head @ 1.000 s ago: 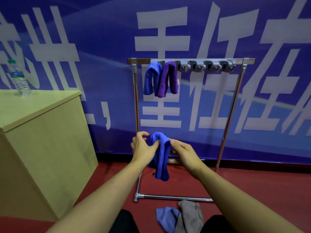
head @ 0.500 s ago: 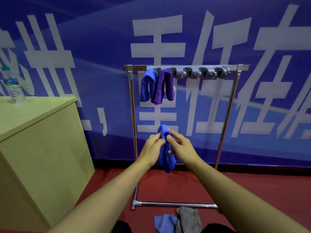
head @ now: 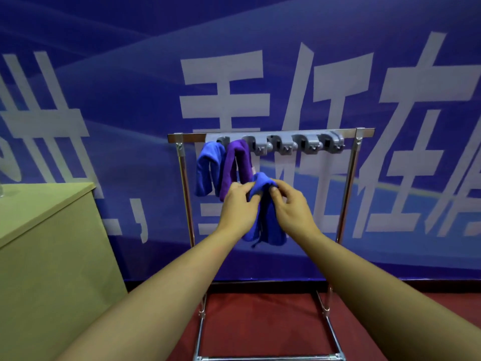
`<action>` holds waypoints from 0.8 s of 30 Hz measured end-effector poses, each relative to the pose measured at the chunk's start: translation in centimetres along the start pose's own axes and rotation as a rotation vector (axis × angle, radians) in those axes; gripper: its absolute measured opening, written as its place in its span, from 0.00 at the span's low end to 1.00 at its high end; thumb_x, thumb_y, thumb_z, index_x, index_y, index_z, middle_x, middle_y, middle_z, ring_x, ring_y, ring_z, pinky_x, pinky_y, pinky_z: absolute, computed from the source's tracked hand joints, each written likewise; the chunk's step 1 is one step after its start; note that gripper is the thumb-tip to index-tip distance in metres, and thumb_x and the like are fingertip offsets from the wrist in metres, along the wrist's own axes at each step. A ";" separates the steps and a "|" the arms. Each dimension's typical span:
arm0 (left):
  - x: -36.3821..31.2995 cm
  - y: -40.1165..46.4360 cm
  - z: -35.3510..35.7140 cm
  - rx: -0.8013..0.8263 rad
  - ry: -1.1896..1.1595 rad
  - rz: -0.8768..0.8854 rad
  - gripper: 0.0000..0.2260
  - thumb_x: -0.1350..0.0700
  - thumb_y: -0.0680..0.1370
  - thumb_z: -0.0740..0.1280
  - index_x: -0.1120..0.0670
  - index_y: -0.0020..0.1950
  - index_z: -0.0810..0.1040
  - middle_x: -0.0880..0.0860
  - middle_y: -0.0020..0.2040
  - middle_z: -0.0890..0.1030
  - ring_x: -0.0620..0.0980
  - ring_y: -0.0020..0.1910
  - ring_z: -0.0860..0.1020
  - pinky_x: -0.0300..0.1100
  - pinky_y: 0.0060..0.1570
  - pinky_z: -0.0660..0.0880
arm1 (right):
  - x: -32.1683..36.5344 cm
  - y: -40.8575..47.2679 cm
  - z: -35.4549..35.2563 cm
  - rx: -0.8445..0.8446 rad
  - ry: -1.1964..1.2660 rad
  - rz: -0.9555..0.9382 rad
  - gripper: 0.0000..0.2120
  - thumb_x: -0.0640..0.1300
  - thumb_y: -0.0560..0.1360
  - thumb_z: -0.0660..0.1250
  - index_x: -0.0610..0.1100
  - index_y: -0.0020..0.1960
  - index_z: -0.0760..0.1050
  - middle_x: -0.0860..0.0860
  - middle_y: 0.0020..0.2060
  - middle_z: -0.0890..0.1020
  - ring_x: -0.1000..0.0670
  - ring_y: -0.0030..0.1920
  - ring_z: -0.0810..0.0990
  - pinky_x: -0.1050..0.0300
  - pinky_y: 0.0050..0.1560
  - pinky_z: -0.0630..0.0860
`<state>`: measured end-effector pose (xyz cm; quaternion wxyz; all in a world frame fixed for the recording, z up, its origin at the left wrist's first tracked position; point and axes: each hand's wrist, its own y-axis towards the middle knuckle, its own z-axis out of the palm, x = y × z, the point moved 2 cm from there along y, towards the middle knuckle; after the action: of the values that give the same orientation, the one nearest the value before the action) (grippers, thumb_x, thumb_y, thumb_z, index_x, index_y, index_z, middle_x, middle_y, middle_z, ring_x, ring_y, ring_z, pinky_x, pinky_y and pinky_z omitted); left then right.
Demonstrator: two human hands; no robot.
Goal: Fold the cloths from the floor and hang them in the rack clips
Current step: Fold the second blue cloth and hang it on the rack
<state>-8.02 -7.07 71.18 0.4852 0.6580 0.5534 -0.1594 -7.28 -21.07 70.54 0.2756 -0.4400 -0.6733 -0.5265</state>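
Both hands have lifted the folded blue cloth (head: pixel 263 204) from low down to just beneath the rack clips (head: pixel 283 144), left hand (head: pixel 238 207) and right hand (head: pixel 292 207) pinching its top fold, ready to clip beside the hung purple cloth (head: pixel 234 168).

The middle of the blue cloth (head: pixel 263 220) is covered by the left hand (head: pixel 238 205) and right hand (head: pixel 292 207). The purple cloth (head: pixel 234 168) is partly hidden behind them. The cabinet (head: pixel 46 256) is cut off at the left edge, the rack (head: pixel 346 194) base at the bottom edge.
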 end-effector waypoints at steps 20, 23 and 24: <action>-2.3 14.5 1.9 -0.211 0.348 0.040 0.27 0.69 0.77 0.57 0.49 0.73 0.73 0.53 0.68 0.77 0.57 0.66 0.76 0.53 0.61 0.76 | -0.9 14.6 -0.9 -0.111 -0.236 -0.097 0.17 0.45 0.85 0.53 0.50 0.70 0.73 0.48 0.51 0.84 0.48 0.46 0.81 0.46 0.49 0.79; -0.8 14.0 2.6 -0.159 0.390 0.011 0.28 0.69 0.78 0.59 0.48 0.75 0.71 0.53 0.67 0.77 0.59 0.63 0.77 0.55 0.56 0.78 | -2.3 14.3 -0.2 -0.051 -0.265 -0.084 0.17 0.45 0.85 0.53 0.50 0.70 0.72 0.48 0.51 0.84 0.48 0.46 0.81 0.48 0.46 0.79; -0.5 13.8 2.8 -0.149 0.400 0.006 0.29 0.70 0.78 0.59 0.48 0.76 0.70 0.53 0.68 0.77 0.59 0.63 0.78 0.55 0.55 0.78 | -2.6 14.2 -0.1 -0.047 -0.264 -0.079 0.17 0.44 0.85 0.53 0.50 0.70 0.72 0.47 0.51 0.84 0.48 0.46 0.81 0.47 0.47 0.79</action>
<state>4.95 -8.50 76.55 0.4133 0.6405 0.6471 0.0172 6.38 -21.13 75.05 0.1533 -0.4850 -0.7080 -0.4898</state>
